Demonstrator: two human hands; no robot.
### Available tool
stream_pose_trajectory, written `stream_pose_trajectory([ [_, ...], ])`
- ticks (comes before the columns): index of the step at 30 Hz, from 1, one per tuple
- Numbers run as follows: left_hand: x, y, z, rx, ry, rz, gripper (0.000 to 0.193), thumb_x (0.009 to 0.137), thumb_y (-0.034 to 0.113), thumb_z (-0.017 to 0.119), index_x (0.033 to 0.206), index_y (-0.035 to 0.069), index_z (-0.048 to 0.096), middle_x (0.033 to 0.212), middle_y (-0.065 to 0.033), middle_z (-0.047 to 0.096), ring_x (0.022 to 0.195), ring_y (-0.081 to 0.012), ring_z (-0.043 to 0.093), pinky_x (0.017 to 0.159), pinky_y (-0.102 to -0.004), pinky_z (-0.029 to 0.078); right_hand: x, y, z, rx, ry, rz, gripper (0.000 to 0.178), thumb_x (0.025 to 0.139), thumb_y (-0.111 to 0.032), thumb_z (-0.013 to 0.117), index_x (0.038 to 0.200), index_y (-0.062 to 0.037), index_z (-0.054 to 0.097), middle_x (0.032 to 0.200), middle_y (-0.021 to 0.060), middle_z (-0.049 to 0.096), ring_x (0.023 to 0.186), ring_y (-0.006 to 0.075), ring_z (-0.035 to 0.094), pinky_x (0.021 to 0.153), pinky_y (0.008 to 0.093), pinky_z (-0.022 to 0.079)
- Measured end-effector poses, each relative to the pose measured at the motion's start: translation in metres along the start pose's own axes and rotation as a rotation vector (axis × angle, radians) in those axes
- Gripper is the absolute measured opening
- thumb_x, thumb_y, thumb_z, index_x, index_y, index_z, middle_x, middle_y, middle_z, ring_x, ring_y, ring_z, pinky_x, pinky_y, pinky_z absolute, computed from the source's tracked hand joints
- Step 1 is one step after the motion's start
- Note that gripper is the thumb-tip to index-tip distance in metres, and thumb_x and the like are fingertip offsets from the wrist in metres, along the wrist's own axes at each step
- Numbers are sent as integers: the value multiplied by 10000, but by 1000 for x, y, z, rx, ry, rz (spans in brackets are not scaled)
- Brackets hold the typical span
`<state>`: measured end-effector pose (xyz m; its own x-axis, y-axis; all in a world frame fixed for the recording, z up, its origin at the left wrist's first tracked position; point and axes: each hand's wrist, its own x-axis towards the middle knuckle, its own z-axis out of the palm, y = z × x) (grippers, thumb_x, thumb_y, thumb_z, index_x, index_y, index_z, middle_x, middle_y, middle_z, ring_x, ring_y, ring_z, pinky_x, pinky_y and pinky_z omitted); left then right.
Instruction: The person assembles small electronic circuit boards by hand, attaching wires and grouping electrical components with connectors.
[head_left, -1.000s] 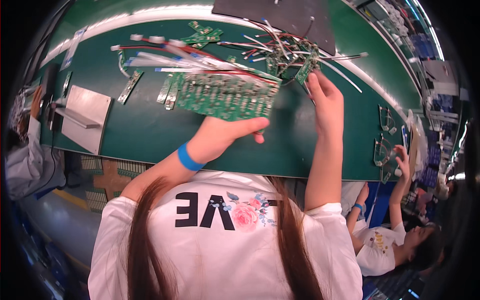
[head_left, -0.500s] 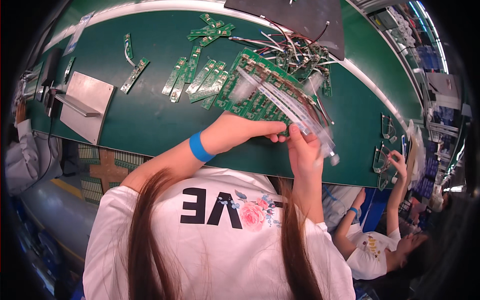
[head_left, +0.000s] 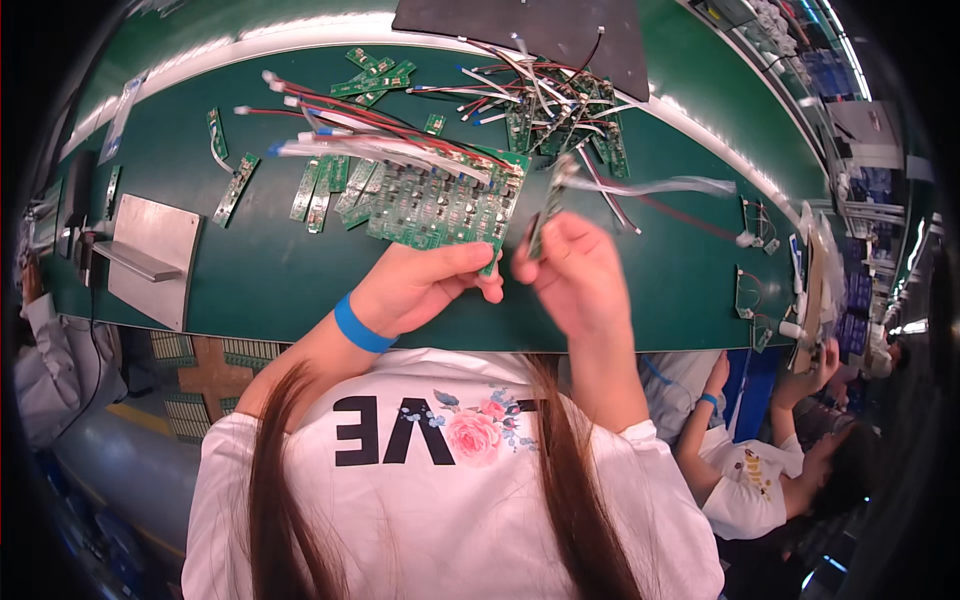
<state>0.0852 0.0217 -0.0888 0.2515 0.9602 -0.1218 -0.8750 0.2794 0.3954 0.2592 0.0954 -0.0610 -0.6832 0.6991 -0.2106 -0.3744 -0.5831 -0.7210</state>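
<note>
My left hand [head_left: 425, 285] is closed on the lower right corner of a green circuit board panel [head_left: 445, 205], thumb on top. From the panel's upper edge, white ribbon cables [head_left: 375, 150] and red and black wires fan out leftward. Just right of the panel, my right hand [head_left: 585, 270] pinches a narrow circuit board strip [head_left: 550, 205], held upright and apart from the panel. Blurred white and red leads [head_left: 660, 187] trail rightward from near the strip's top. My right fingers partly cover its lower end.
A heap of wired boards [head_left: 560, 115] lies behind my hands, before a dark mat [head_left: 530, 30]. Loose board strips [head_left: 318, 195] lie left, more [head_left: 375, 78] farther back. A metal bracket [head_left: 150, 255] stands far left. At right, a co-worker's hand [head_left: 815, 370] is near small wired parts [head_left: 755, 295].
The panel has swung round, its cables now pointing left instead of lower right. My right hand has moved off the panel's edge and holds a separate strip. My left hand keeps its grip.
</note>
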Motion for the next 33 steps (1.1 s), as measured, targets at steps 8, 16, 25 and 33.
stream_pose_trajectory([
  [8,6,8,14,449,151,173,191,791,57,679,949,13,581,839,-56,594,681,-131,585,610,-260,482,41,-36,3,-859,591,-489,223,877,-152,607,1009,27,615,904,61,628,808,109,562,758,258,468],
  [16,6,3,2,1040,161,429,286,775,92,708,1035,23,612,877,-35,648,702,-109,590,636,-236,488,2,25,4,-361,159,-90,146,873,-124,608,940,6,621,780,7,616,704,68,544,651,214,437],
  [25,-9,4,-11,243,99,-12,214,846,91,599,1035,-9,600,916,-100,637,760,-177,612,706,-271,490,-2,21,9,-241,31,29,155,909,-105,535,948,30,600,849,73,635,710,109,574,675,238,473],
  [33,-6,-2,-25,47,114,37,173,875,108,585,958,-36,630,875,-126,638,760,-191,611,771,-325,475,41,-27,-6,-295,120,-108,208,862,-154,619,971,22,608,796,79,623,641,158,580,591,281,484],
])
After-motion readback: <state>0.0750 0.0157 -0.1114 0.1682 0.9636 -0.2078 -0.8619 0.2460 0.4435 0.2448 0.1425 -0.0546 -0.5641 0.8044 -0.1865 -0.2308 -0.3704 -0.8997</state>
